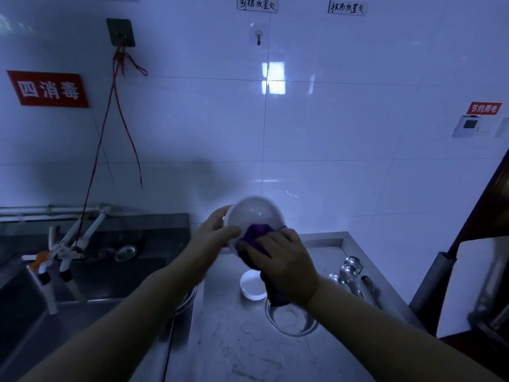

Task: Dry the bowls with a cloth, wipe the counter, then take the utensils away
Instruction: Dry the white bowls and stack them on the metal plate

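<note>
Left hand [217, 230] grips white bowl [254, 216]; right hand [278, 255] apparently clutches purple cloth [254, 234] against it

Two bare forearms [154, 299] — no sleeves

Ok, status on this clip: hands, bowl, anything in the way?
Left hand holds white bowl up. Right hand presses purple cloth into it. Small bowl, utensils wait on counter; nothing blocking.

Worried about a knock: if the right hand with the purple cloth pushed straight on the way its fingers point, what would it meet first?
The right hand points up-left, so it would likely press the purple cloth harder into the white bowl held by the left hand. Depth is unclear.
</note>
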